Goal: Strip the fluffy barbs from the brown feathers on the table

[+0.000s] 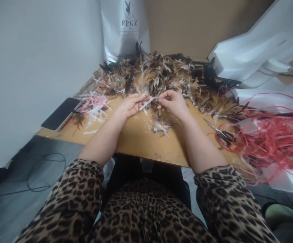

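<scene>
My left hand is closed in a pinch above the front of the table. A thin white strip runs from its fingertips across to my right hand, which pinches the other end. Tan feathers rise just behind my left fingers; whether they are gripped or belong to the pile is not clear. Behind both hands spreads a large pile of brown and black feathers. Below my right hand, a small clump of feather bits and white scraps lies on the wooden table.
A phone lies at the left edge beside pink and white strips. On the right are scissors and a tangle of red ribbon. A white printed bag stands behind; a black cable is on the floor.
</scene>
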Demonstrator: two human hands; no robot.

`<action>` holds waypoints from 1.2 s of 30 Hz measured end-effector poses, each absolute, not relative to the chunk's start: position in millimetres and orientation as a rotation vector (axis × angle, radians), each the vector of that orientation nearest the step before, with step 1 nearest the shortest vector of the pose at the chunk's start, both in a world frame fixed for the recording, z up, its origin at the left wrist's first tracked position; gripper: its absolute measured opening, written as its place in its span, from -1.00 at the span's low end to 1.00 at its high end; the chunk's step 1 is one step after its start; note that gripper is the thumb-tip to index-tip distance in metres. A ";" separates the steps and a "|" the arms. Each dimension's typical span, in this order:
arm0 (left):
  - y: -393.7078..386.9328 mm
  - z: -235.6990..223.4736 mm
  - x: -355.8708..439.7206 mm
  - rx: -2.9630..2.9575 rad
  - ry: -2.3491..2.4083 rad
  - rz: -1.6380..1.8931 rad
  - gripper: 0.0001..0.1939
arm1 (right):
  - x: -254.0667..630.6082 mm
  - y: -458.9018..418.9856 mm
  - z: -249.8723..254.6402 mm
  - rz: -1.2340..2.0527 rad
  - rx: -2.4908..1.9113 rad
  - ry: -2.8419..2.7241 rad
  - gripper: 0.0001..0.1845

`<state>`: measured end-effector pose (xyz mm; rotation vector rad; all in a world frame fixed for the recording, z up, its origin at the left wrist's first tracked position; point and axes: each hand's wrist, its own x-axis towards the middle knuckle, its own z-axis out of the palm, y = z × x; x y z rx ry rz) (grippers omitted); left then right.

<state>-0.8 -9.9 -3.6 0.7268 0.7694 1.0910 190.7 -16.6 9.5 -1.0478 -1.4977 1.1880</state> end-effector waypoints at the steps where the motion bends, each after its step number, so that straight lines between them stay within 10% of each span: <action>1: -10.2 -3.1 -1.6 0.707 0.748 1.066 -0.92 | 190.3 -17.5 9.9 1.131 -1.071 -1.522 -0.85; 36: -12.0 -6.6 10.1 0.978 1.044 1.055 -0.88 | 194.1 -12.8 2.5 0.111 -0.985 -1.987 -0.86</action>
